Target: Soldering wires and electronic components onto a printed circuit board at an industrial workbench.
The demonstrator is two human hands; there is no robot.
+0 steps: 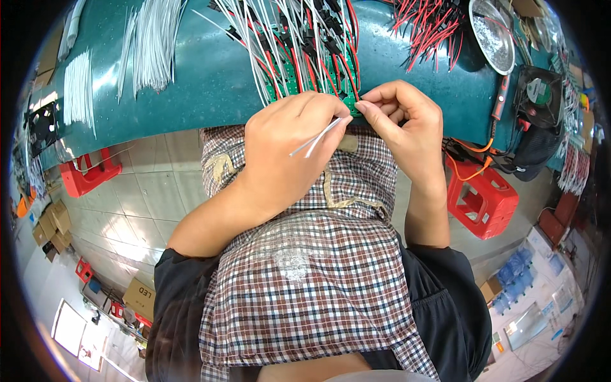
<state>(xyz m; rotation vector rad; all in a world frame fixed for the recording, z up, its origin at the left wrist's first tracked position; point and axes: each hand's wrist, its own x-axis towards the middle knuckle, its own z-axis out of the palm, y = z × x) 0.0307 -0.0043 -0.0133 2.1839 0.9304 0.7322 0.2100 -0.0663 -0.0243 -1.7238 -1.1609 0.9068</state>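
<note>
My left hand [289, 143] is closed in a pinch on a few short white wires [313, 137], whose ends stick out below the fingers toward me. It is at the near edge of a group of green circuit boards [350, 104]. Just to the right, my right hand [410, 121] is closed with thumb and index finger together at the board's corner, close to a red wire; what lies between these fingertips is too small to make out. Red, black and white wires [309, 48] with black connectors rise from the boards. My left hand hides part of the boards.
Bundles of white wires [156, 48] lie on the green table [210, 83] at left. Red-black wires [429, 28], a metal dish [493, 38], a soldering iron [499, 99] and a black fan [540, 92] are at right. Red stools [484, 200] stand below.
</note>
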